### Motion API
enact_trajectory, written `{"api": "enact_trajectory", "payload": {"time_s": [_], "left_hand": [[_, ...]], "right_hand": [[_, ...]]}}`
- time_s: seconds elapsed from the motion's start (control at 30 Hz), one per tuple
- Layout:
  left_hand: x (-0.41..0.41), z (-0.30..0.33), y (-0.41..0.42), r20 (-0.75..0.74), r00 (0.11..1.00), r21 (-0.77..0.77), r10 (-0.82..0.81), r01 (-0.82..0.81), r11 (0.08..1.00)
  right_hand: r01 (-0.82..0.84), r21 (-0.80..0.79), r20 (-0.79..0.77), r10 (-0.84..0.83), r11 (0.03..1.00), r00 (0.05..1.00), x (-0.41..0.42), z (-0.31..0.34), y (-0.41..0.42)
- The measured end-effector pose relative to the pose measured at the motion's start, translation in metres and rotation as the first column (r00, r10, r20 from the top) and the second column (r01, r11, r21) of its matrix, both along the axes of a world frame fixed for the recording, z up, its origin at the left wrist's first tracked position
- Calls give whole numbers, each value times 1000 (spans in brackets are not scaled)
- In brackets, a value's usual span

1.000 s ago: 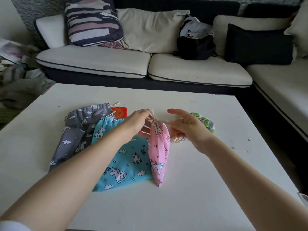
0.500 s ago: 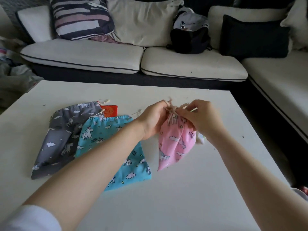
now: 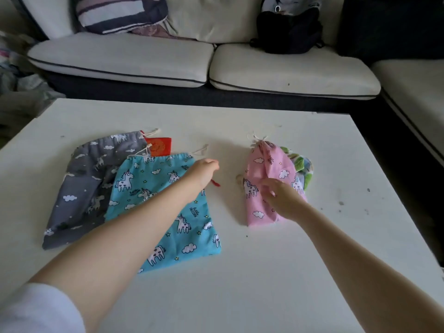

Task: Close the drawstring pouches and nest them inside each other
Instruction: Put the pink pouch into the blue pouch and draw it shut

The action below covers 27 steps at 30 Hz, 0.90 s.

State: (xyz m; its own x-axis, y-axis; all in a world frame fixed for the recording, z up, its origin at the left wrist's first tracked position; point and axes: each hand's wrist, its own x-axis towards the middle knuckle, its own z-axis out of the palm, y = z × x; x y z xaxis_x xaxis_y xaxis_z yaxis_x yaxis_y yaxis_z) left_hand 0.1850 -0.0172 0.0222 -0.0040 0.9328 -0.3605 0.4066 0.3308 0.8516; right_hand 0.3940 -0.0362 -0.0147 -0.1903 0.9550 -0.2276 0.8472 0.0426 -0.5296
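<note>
Both hands look loose and empty, left (image 3: 204, 170) over the blue pouch (image 3: 165, 212), right (image 3: 281, 195) resting on the soft, light pink pouch (image 3: 262, 179), best gripped at its cinched neck.

The pink pouch (image 3: 266, 181), held up by its cinched neck in both hands half a second ago, now lies on the surface (image 3: 264, 284); the left hand (image 3: 204, 171) has let go and moved over the blue pouch (image 3: 165, 210); the right hand (image 3: 283, 200) rests on the pink fabric
</note>
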Motion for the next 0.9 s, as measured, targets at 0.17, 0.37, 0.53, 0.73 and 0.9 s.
{"api": "enact_trajectory", "payload": {"time_s": [0.17, 0.37, 0.53, 0.73, 0.9], "left_hand": [[-25, -24, 7, -179, 983, -10, -27, 26, 1000], [-68, -44, 17, -407, 913, 43, -21, 42, 998], [-109, -57, 29, -661, 749, 62, 42, -2, 998], [-141, -60, 23, -664, 698, 7, 268, -352, 936], [-163, -69, 15, -716, 686, -73, 125, -252, 965]], "right_hand": [[-151, -82, 307, 169, 985, 937, 2, -35, 13], [19, -63, 320, 2, 998, 947, -14, -33, 39], [16, 222, 169, -55, 975, 984, -72, -9, 46], [-11, -167, -64, 1, 986, 998, -128, -19, 44], [179, -576, -455, -495, 797, 740, -152, -27, 44]]}}
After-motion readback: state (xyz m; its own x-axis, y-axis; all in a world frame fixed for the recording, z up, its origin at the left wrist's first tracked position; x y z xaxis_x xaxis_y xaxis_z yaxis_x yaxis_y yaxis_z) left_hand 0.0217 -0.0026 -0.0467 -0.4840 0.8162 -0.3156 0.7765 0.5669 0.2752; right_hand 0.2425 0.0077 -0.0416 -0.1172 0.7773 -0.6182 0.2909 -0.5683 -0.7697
